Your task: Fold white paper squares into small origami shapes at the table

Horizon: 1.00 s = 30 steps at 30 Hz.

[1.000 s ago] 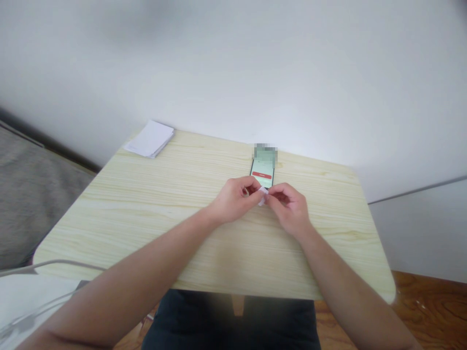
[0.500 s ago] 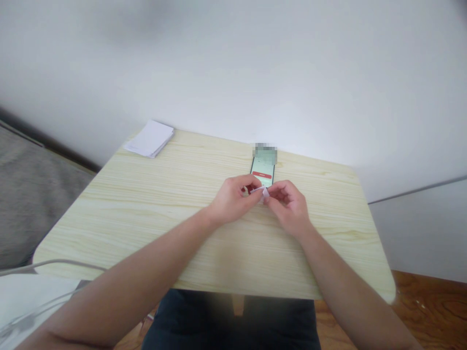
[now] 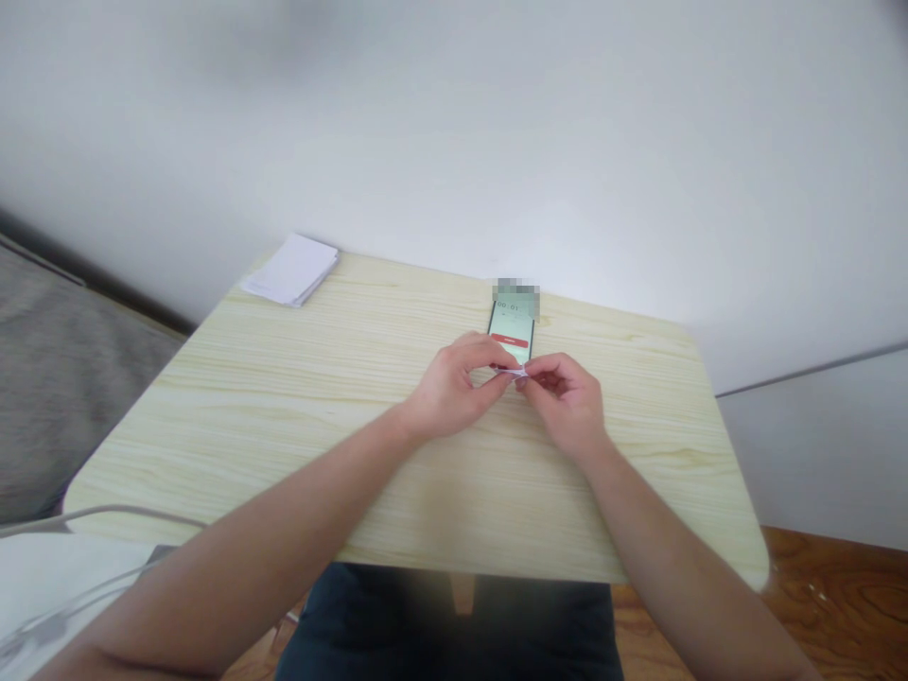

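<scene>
Between my two hands is a small piece of folded white paper, held above the table near its middle. My left hand pinches it between thumb and fingers from the left. On the other side my right hand grips its right end with thumb and fingertips. The fingers hide much of the paper, so its exact shape cannot be made out. Just beyond the fingertips lies a phone with a lit green screen and a red bar; its lower end is partly covered by my hands.
A stack of white paper sheets lies at the far left corner of the pale wooden table. Behind the table rises a white wall. Cables run past the near left corner.
The paper has been turned flatter between my fingers, and its raised flap no longer stands up. My left fingertips have shifted slightly right over it; both hands stay in nearly the same place.
</scene>
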### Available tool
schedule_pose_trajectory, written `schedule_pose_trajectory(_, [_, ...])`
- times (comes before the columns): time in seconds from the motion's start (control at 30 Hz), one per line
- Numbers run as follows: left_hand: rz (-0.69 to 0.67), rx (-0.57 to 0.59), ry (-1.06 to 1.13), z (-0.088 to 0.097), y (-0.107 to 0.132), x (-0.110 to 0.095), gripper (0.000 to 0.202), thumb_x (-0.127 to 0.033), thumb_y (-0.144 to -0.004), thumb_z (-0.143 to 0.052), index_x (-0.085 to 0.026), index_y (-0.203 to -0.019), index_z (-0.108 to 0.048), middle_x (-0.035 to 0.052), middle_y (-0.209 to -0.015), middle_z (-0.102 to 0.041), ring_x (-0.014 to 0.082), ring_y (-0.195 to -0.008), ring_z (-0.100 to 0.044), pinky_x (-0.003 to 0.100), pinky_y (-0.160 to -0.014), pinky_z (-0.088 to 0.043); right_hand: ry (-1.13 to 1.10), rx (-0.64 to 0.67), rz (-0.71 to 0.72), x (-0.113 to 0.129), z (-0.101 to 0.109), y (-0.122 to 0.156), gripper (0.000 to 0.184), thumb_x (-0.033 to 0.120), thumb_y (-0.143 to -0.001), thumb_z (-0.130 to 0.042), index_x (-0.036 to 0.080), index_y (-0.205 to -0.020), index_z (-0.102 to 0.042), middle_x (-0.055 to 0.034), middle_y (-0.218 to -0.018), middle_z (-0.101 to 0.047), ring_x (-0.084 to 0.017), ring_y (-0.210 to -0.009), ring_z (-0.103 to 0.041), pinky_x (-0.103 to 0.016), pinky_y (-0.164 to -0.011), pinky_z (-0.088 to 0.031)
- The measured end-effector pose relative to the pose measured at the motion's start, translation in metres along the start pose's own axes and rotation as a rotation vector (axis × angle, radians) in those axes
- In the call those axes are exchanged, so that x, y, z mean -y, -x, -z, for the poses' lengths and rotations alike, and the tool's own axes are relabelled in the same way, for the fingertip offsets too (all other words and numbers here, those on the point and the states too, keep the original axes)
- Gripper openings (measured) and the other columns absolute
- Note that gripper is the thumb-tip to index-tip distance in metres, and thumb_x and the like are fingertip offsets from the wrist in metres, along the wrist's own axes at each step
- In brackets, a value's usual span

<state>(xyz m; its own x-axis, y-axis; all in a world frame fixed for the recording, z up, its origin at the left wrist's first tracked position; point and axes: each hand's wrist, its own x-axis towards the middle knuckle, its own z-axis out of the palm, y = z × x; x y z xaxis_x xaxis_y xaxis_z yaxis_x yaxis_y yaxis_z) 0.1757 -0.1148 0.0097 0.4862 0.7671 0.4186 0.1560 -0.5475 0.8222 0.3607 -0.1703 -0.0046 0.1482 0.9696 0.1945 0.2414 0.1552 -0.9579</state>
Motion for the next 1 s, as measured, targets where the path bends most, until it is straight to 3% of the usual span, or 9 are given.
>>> schedule_pose_trajectory(0.47, [-0.049,0.055,-0.021,0.0012,-0.0003,0.0043,0.026,-0.012,-0.090,-0.060,-0.025,-0.105,-0.078,0.0052,-0.101,-0.075,0.0236,-0.112,-0.063,0.042,-0.103,-0.049,-0.039,-0.018,-0.016,-0.0060,0.0016,-0.0011,0.010,0.024,-0.083,-0.077,0.025,-0.090,-0.070,-0.0037,-0.093,-0.075,-0.020,-0.083,-0.070,-0.036,-0.078,-0.057])
schedule_pose_trajectory(0.83, [-0.040,0.046,0.001,0.0018,-0.0003,0.0019,0.025,-0.009,-0.089,-0.060,-0.025,-0.094,-0.079,0.0054,-0.097,-0.066,0.0215,-0.106,-0.063,0.039,-0.100,-0.050,-0.013,0.008,0.065,0.0015,0.0015,-0.0020,0.008,0.019,-0.084,-0.070,0.026,-0.088,-0.070,-0.0037,-0.097,-0.073,-0.021,-0.088,-0.068,-0.037,-0.079,-0.056])
schedule_pose_trajectory(1.0, [-0.041,-0.002,-0.032,0.0016,0.0002,0.0023,0.025,-0.010,-0.090,-0.061,-0.026,-0.091,-0.080,0.0058,-0.102,-0.062,0.0205,-0.107,-0.063,0.038,-0.099,-0.050,-0.102,0.078,0.014,0.0018,0.0028,-0.0026,0.020,0.015,-0.084,-0.067,0.027,-0.100,-0.071,-0.0031,-0.100,-0.073,-0.021,-0.090,-0.068,-0.037,-0.083,-0.055])
